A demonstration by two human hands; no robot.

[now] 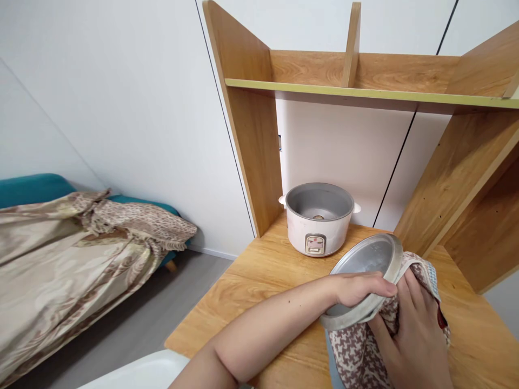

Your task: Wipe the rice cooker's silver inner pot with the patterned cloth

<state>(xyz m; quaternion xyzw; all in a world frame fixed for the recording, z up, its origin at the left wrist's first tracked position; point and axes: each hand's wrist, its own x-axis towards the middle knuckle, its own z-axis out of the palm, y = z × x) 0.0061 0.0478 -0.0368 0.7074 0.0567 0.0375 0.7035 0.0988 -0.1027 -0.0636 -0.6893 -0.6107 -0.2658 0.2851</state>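
My left hand (359, 289) grips the rim of a round metal pot lid (367, 262), holding it tilted above the wooden desk (251, 292). My right hand (413, 335) is closed on a brown-and-white patterned cloth (357, 356) and presses it against the lid's lower right edge. Behind them an open white rice cooker (318, 219) stands on the desk, its grey inside empty.
A wooden shelf unit (251, 129) rises from the back of the desk, with side panels left and right of the cooker. A teal sofa (36, 186) covered by a beige patterned blanket (68, 254) stands at the left. A white chair edge (141, 373) shows below.
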